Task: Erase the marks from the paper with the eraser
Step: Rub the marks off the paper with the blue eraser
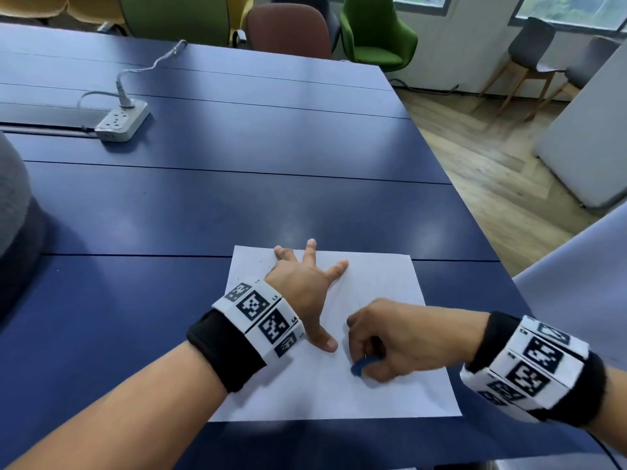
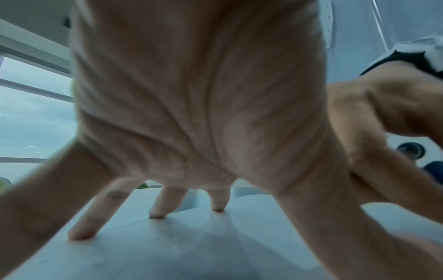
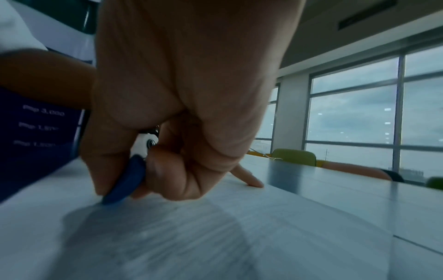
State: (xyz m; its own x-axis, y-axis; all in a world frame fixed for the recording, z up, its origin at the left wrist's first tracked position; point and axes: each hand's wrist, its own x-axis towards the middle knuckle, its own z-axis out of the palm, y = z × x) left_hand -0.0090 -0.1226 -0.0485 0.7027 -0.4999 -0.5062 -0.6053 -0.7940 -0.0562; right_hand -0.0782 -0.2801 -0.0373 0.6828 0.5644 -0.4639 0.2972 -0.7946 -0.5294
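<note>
White paper (image 1: 380, 286) flat on blue table (image 1: 203, 205), left hand (image 1: 298, 293) spread on it – fingers (image 2: 84, 225) straight, tips pressing the sheet, right hand (image 1: 403, 340) curled, pinching blue eraser (image 1: 363, 365) – edge touching paper, power strip (image 1: 122, 120) well apart

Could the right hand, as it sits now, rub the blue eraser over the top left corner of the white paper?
Probably not: the left hand lies spread across that part of the white paper, blocking the right hand and its blue eraser.
</note>
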